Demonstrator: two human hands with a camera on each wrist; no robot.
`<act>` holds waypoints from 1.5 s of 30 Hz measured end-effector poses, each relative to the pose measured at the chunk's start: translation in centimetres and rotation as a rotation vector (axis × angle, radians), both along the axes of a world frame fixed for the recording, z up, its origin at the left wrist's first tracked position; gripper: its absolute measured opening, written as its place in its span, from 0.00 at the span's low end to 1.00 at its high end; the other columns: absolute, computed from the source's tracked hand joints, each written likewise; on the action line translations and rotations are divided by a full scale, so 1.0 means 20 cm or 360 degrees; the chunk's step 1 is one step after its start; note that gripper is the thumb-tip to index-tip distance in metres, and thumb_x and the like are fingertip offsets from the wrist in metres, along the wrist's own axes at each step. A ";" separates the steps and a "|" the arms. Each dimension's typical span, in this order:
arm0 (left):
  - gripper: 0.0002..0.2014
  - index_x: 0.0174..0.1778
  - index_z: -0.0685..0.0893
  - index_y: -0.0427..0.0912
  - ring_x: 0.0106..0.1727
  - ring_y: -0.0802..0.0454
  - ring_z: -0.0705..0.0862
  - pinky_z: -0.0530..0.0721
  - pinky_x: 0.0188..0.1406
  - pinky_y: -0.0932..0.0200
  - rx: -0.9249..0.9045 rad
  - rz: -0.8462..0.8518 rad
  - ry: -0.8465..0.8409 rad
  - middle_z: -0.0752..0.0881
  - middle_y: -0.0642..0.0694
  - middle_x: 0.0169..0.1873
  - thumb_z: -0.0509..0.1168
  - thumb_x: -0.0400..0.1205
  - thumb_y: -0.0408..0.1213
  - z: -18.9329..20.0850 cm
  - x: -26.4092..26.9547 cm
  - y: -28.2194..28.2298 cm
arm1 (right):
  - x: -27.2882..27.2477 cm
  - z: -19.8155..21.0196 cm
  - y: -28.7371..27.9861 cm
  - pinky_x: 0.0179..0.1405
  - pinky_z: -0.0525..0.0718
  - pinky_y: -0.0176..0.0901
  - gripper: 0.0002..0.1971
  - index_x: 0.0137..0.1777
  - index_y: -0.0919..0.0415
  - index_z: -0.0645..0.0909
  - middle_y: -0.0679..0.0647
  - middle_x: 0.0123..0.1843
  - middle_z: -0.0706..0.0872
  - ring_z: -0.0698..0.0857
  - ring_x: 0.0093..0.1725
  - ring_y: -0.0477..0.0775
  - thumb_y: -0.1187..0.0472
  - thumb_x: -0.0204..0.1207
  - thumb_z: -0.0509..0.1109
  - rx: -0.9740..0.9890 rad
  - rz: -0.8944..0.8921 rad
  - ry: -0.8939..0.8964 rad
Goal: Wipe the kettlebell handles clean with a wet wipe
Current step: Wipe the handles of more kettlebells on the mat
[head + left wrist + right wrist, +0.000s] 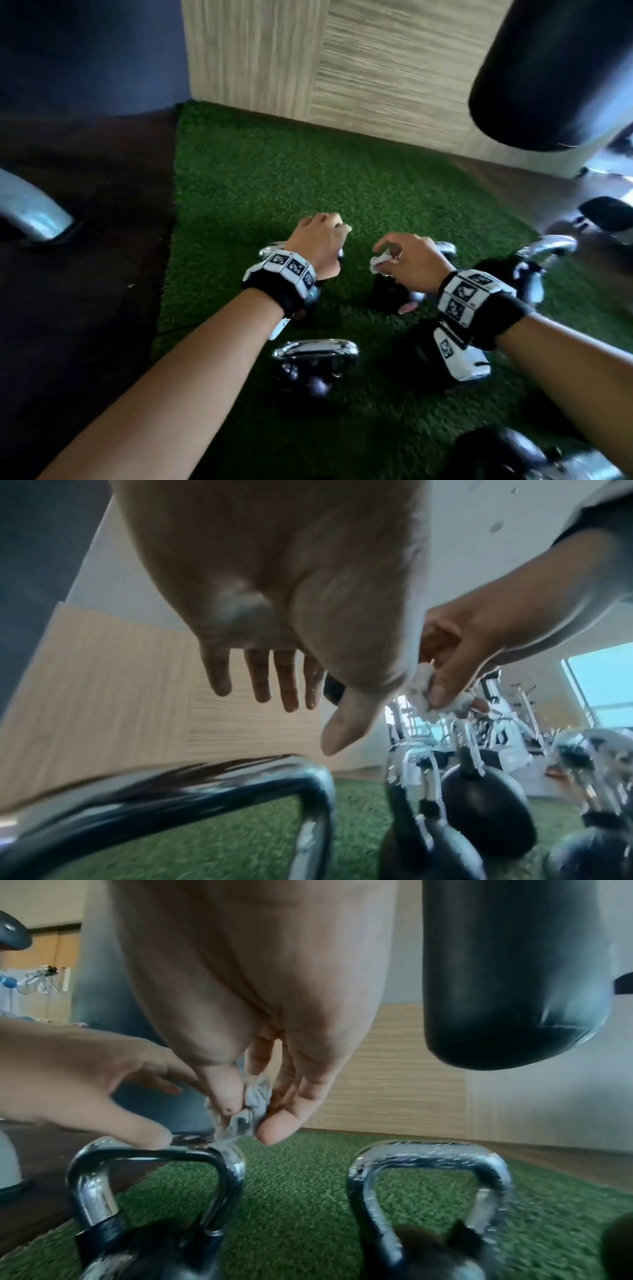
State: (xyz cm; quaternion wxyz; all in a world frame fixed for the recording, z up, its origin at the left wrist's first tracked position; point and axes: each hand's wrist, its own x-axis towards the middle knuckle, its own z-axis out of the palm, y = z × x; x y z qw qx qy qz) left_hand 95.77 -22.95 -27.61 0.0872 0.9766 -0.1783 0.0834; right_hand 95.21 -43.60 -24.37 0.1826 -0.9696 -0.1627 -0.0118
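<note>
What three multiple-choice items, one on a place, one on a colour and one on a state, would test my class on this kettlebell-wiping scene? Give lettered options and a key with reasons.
1. Place: what do the kettlebells stand on?
A. a wooden bench
B. green artificial turf
C. a metal rack

2. Colour: what colour is the crumpled wet wipe?
A. white
B. red
C. yellow

3. State: how is the left hand?
A. gripping a handle tightly
B. fingers extended, holding nothing
C. pinching the wipe

Key:
1 B: the head view shows the black kettlebells resting on the green turf.
2 A: the wet wipe shows white in the head view, pale grey in the right wrist view, between the fingers of the right hand.
3 B: the left wrist view shows the left hand with its fingers straight and spread above the chrome handle, nothing in them.
</note>
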 end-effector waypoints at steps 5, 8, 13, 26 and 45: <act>0.22 0.69 0.81 0.39 0.69 0.38 0.83 0.84 0.62 0.44 -0.0270 0.0039 0.0269 0.78 0.40 0.68 0.70 0.77 0.35 0.12 0.02 -0.37 | -0.14 0.31 -0.27 0.37 0.71 0.18 0.07 0.47 0.51 0.92 0.45 0.39 0.88 0.79 0.36 0.30 0.61 0.70 0.82 -0.0167 -0.0046 -0.0086; 0.23 0.67 0.82 0.35 0.68 0.35 0.85 0.85 0.62 0.48 -0.0382 0.0108 0.0379 0.81 0.35 0.70 0.73 0.76 0.37 0.11 0.03 -0.49 | -0.16 0.46 -0.39 0.44 0.78 0.33 0.08 0.49 0.51 0.93 0.46 0.42 0.90 0.85 0.40 0.40 0.59 0.71 0.83 -0.0215 -0.0164 -0.0057; 0.20 0.63 0.86 0.36 0.65 0.38 0.88 0.86 0.58 0.53 -0.0343 0.0303 0.0561 0.88 0.36 0.64 0.74 0.77 0.42 0.04 0.08 -0.54 | -0.14 0.58 -0.53 0.52 0.82 0.45 0.16 0.55 0.53 0.88 0.54 0.47 0.89 0.87 0.47 0.55 0.57 0.69 0.84 -0.0259 -0.0277 -0.0037; 0.26 0.67 0.86 0.39 0.66 0.43 0.88 0.81 0.47 0.59 -0.0328 0.0705 0.0926 0.89 0.40 0.64 0.77 0.76 0.50 -0.19 0.32 -0.76 | 0.30 0.27 -0.90 0.30 0.76 0.18 0.16 0.50 0.53 0.80 0.46 0.38 0.88 0.84 0.36 0.38 0.61 0.68 0.84 0.0222 -0.0204 -0.0113; 0.37 0.61 0.87 0.57 0.61 0.52 0.88 0.84 0.64 0.58 -0.0993 0.1048 0.0916 0.91 0.53 0.57 0.82 0.58 0.69 -0.63 0.47 -0.91 | 0.90 -0.03 -1.00 0.28 0.73 0.22 0.17 0.61 0.54 0.80 0.48 0.41 0.88 0.84 0.37 0.44 0.58 0.73 0.77 0.0304 0.0542 0.0090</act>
